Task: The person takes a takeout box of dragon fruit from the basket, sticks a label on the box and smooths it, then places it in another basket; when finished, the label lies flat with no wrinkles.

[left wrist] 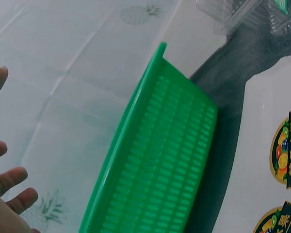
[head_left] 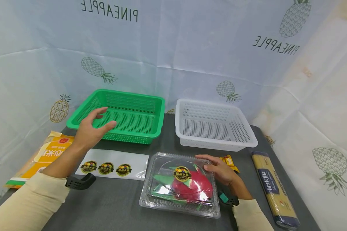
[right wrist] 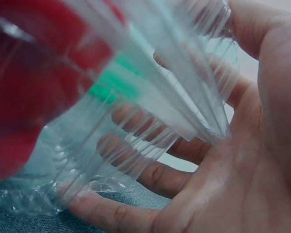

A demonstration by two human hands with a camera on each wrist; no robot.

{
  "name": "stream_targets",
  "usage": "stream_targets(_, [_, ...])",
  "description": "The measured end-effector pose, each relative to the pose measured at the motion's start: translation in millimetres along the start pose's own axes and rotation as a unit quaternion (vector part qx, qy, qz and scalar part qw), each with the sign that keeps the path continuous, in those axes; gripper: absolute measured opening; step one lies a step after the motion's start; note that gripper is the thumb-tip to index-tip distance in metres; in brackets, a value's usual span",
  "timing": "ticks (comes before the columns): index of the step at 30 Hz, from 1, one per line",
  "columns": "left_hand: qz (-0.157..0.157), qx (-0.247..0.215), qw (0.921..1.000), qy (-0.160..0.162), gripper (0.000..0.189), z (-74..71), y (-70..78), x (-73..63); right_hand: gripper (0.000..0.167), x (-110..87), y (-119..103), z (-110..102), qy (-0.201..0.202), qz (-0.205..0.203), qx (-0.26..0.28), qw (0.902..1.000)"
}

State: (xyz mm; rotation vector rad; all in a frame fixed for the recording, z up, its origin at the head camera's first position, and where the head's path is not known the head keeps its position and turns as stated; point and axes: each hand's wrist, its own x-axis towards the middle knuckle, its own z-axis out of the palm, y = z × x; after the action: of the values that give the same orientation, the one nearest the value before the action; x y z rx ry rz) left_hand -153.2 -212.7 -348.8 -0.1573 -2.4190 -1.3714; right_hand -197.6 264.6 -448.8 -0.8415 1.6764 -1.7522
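A clear plastic clamshell box (head_left: pixel 176 199) lies on the dark table in front of the person. Through its lid a red fruit with green leaf tips (head_left: pixel 200 183), like a dragon fruit, shows. A round black-and-gold sticker (head_left: pixel 182 173) sits on top of the lid. The right hand (head_left: pixel 219 168) grips the box's right side; in the right wrist view, fingers (right wrist: pixel 160 177) spread along and beneath the ribbed plastic. Raised over the front left of a green basket (head_left: pixel 159 125), the left hand (head_left: pixel 92 128) has its thumb and fingers apart and holds nothing.
A white sheet (head_left: pixel 112 157) with several round stickers lies left of the box. Behind stands a white basket (head_left: pixel 217 146). A yellow bag (head_left: pixel 43 152) is at far left, a small orange packet (head_left: pixel 229 163) beyond the right hand, and a spaghetti pack (head_left: pixel 274 189) along the right edge.
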Motion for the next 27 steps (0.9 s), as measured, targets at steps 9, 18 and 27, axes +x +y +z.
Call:
stream_targets(9, [-0.017,0.002,0.9995,0.028,0.068,-13.1,-12.9,1.2,0.041,-2.1,0.0,-0.5,0.001,-0.003,-0.004,1.0000])
stream_targets(18, [-0.039,0.000,0.9988,0.030,0.071,-30.9,-26.2,1.7,0.041,-1.3,0.0,0.3,0.003,0.005,0.000,1.0000])
stream_targets(27, [-0.045,0.006,0.9982,0.039,0.074,-39.8,-41.6,5.9,0.041,-1.9,0.2,0.6,0.005,0.004,-0.002,1.0000])
